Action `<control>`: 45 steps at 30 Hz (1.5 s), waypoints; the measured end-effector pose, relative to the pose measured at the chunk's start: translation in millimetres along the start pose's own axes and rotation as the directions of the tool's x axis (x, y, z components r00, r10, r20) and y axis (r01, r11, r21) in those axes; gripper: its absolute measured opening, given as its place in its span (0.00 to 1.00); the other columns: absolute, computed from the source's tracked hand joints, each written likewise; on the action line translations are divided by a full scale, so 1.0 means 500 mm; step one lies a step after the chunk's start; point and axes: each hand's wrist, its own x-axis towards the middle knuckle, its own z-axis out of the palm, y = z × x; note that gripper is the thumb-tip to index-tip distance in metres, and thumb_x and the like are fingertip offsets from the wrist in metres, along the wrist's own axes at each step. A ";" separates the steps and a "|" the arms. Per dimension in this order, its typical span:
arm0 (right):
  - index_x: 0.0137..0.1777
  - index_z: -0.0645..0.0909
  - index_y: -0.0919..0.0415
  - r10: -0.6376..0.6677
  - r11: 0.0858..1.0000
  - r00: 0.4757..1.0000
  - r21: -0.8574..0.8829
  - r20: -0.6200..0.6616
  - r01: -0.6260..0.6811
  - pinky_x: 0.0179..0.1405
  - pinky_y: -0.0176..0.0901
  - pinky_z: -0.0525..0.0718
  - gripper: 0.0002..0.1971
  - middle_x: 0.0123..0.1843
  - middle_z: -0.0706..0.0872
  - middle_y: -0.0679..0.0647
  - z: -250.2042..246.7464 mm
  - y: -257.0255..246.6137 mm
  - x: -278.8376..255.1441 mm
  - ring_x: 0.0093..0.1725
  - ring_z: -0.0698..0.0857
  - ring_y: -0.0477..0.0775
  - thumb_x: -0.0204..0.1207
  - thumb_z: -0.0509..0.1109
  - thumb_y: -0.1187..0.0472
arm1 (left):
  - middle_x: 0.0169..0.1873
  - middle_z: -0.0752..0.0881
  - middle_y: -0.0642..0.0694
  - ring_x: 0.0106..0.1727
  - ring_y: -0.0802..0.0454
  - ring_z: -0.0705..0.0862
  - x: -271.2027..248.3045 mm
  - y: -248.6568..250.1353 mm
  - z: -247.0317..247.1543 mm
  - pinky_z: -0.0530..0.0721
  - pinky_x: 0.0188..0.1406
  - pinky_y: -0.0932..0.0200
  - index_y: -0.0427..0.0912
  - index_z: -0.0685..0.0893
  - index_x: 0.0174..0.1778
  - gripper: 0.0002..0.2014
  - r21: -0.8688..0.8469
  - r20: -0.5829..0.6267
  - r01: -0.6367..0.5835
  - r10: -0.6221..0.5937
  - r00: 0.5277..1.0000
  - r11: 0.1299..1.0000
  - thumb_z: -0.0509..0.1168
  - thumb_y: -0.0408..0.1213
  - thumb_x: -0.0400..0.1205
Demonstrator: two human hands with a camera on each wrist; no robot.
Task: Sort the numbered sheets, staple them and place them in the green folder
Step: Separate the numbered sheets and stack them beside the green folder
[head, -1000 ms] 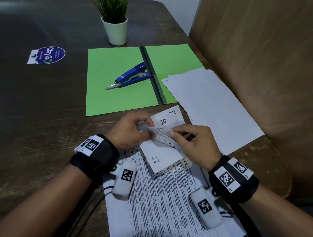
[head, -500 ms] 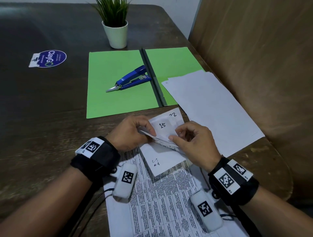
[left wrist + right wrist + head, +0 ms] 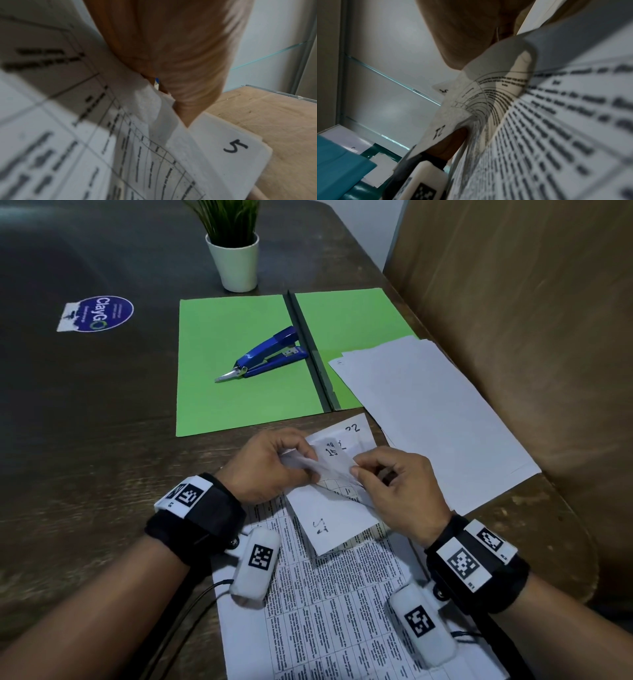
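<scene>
A small stack of numbered sheets (image 3: 337, 455), with 15 and 22 showing on top, is held low over the table's near side. My left hand (image 3: 305, 463) pinches the stack's left edge and my right hand (image 3: 359, 470) pinches lifted sheets at its right edge. One sheet (image 3: 329, 515) hangs toward me. The left wrist view shows a sheet marked 5 (image 3: 235, 148) under the thumb. Curled sheets (image 3: 479, 105) fill the right wrist view. The green folder (image 3: 239, 392) lies open beyond the hands, with the blue stapler (image 3: 267, 354) on its left half.
Blank white sheets (image 3: 431, 412) lie to the right, overlapping the folder's right half. A printed page (image 3: 335, 611) lies under my wrists. A potted plant (image 3: 234, 251) stands behind the folder. A brown panel (image 3: 513, 337) borders the table's right edge.
Both hands keep their hold on the stack. The right fingers have lifted sheets up and leftward, so they now partly cover the sheet marked 15.
</scene>
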 end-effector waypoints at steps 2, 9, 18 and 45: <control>0.43 0.91 0.55 0.005 1.000 1.000 0.014 -0.020 -0.005 0.34 0.33 0.83 0.06 0.36 0.89 0.41 -0.002 -0.003 -0.002 0.34 0.85 0.43 0.74 0.79 0.67 | 0.57 0.89 0.52 0.57 0.55 0.88 0.001 -0.007 -0.002 0.89 0.58 0.47 0.51 0.84 0.40 0.16 -0.026 -0.016 0.025 -0.025 1.000 0.999 0.83 0.29 0.69; 0.37 0.88 0.52 0.073 0.995 0.997 0.069 0.029 -0.075 0.34 0.43 0.87 0.09 0.36 0.90 0.46 -0.003 -0.003 -0.003 0.35 0.88 0.47 0.73 0.78 0.68 | 0.60 0.87 0.60 0.65 0.67 0.84 0.004 -0.016 -0.004 0.82 0.68 0.55 0.52 0.89 0.41 0.14 0.007 0.006 0.002 -0.002 1.000 1.000 0.83 0.32 0.69; 0.39 0.85 0.51 0.146 0.971 0.988 0.182 0.055 -0.154 0.41 0.66 0.89 0.16 0.30 0.82 0.42 -0.005 -0.012 -0.003 0.35 0.84 0.54 0.81 0.68 0.42 | 0.52 0.90 0.54 0.52 0.58 0.90 0.002 -0.015 -0.002 0.86 0.45 0.66 0.49 0.92 0.34 0.15 -0.052 0.047 -0.027 0.029 0.998 0.998 0.83 0.22 0.66; 0.33 0.85 0.53 -0.032 0.999 0.999 -0.018 0.044 0.033 0.31 0.38 0.76 0.10 0.32 0.81 0.40 0.006 0.005 0.000 0.29 0.77 0.44 0.76 0.78 0.62 | 0.63 0.87 0.59 0.66 0.56 0.86 0.003 -0.023 0.000 0.87 0.65 0.45 0.49 0.83 0.39 0.17 -0.091 -0.011 -0.003 0.002 1.000 0.996 0.83 0.27 0.68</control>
